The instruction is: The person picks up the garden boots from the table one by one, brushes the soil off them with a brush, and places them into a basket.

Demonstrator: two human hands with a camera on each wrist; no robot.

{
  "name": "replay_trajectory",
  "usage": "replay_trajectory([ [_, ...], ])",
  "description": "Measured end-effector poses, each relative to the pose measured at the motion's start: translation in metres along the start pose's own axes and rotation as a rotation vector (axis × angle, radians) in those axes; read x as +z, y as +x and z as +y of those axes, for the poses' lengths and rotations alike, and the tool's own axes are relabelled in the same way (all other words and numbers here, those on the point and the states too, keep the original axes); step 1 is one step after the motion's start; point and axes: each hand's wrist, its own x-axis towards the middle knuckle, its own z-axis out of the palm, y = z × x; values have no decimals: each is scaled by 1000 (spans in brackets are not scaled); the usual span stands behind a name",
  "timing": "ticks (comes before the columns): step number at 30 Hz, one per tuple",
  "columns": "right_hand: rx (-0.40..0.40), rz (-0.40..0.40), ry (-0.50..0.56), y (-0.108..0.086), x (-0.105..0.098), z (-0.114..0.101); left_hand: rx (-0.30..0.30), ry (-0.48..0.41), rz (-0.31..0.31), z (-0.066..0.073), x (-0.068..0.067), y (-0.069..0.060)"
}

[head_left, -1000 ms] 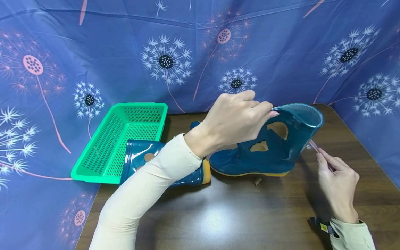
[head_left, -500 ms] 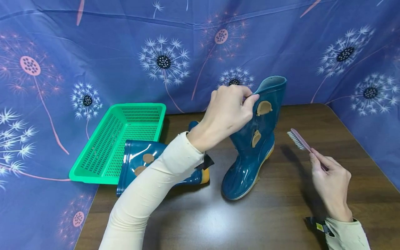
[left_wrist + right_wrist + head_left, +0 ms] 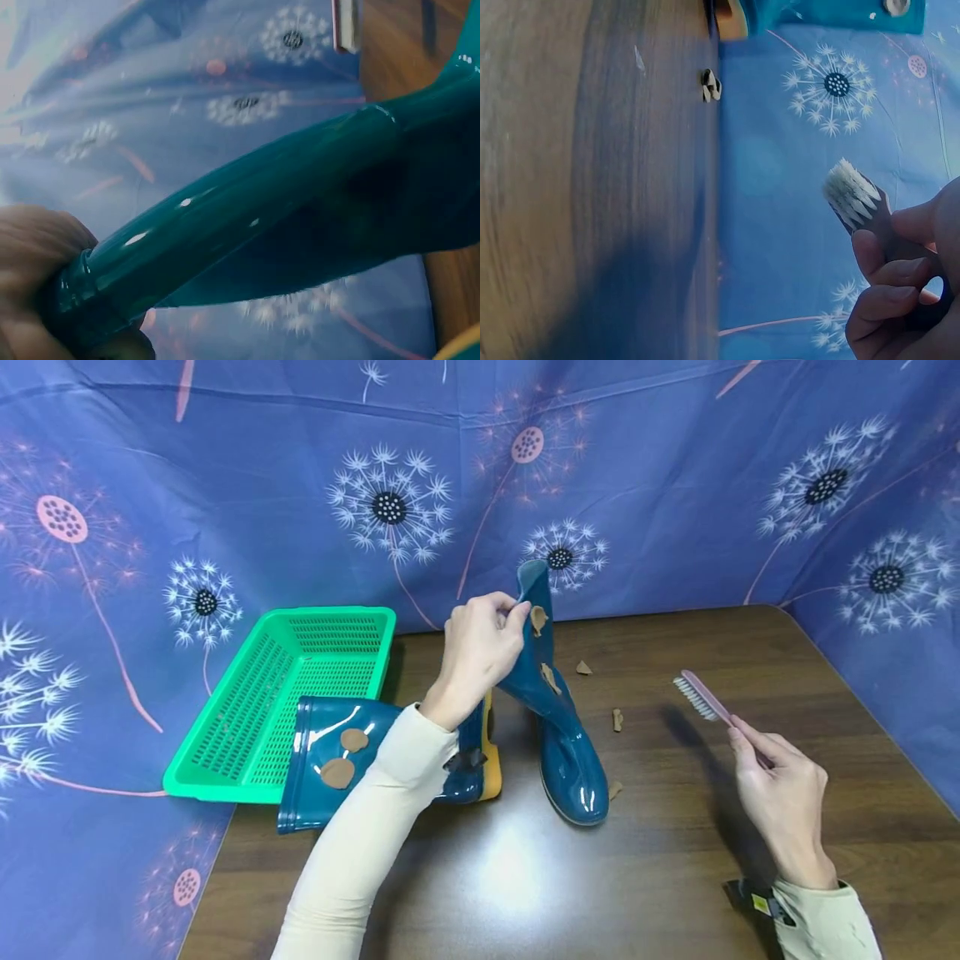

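My left hand (image 3: pixel 480 647) pinches the top rim of a blue rubber boot (image 3: pixel 573 764), whose toe points toward me. Brown mud-like patches (image 3: pixel 550 678) stick to its shaft. In the left wrist view the boot (image 3: pixel 247 217) stretches away from my fingers, its shaft squeezed narrow at the rim. Well to the right, my right hand (image 3: pixel 783 797) holds a pink-handled brush (image 3: pixel 705 696) above the table, apart from the boot. Its pale bristles (image 3: pixel 847 191) show in the right wrist view.
A second blue boot (image 3: pixel 390 718) with brown patches lies on its side, partly behind my left arm. Its shaft overlaps a green plastic basket (image 3: pixel 180 781). Brown crumbs (image 3: pixel 617 720) lie on the wooden table (image 3: pixel 675 877). A patterned blue cloth (image 3: pixel 660 460) hangs behind.
The held boot has swung leftward, its toe turning from the left toward me. The brush has come away from the boot's shaft. Several brown crumbs now show on the table.
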Motion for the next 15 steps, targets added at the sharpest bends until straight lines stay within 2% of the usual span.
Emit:
replay_trajectory([
  [5, 11, -14, 13, -2, 2, -2, -55, 14, 71, -26, -20, -16],
  [10, 42, -10, 69, -3, 4, -11, -120, 21, 144, -57, -32, -41],
  [12, 45, -13, 113, -3, 6, -18, -148, 37, 157, -68, -37, -52],
  [15, 32, -39, 160, -3, 11, -31, -213, 53, 144, -83, -48, -68],
])
